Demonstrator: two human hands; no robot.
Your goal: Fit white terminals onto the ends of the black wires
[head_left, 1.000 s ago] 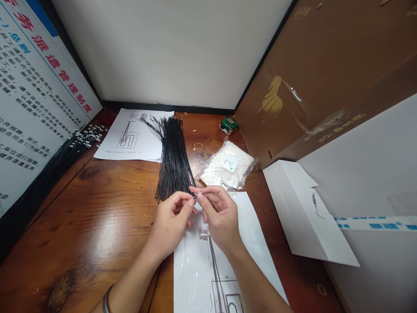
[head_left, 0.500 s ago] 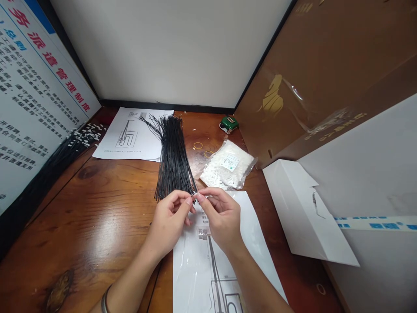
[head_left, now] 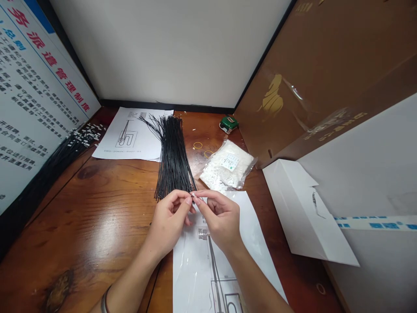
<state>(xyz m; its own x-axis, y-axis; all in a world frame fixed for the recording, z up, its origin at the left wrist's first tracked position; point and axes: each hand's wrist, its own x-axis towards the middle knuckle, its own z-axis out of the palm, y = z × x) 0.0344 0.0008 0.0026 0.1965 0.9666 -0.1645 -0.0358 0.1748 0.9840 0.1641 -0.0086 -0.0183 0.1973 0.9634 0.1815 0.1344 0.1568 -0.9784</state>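
1. Wire bundle (head_left: pixel 171 156), black, loose: lies lengthwise at the centre of the wooden counter (head_left: pixel 117 208), near ends just beyond the hands; a few strands splay left at the far end.
2. Left hand (head_left: pixel 171 217): grip pinched closed between thumb and forefinger, apparently on a black wire end; too small to be certain.
3. Right hand (head_left: pixel 223 213): grip pinched on a tiny white connector housing (head_left: pixel 193 195), meeting the left fingertips.
4. White-tipped wires (head_left: pixel 52 167), black: gathered along the left side; judged the finished portion.
5. Progress, as judged: one piece in hand; the central bundle, showing no white tips at its near ends, seems left to do.
6. Clear bag (head_left: pixel 215 169) of white pieces: right of the bundle, well filled.
7. Drawing sheets: one near (head_left: pixel 190 261), partly under the hands; one far left (head_left: pixel 107 143), partly under the bundle.
8. Green tape measure (head_left: pixel 229 124): far right, beside the brown carton (head_left: pixel 293 87).
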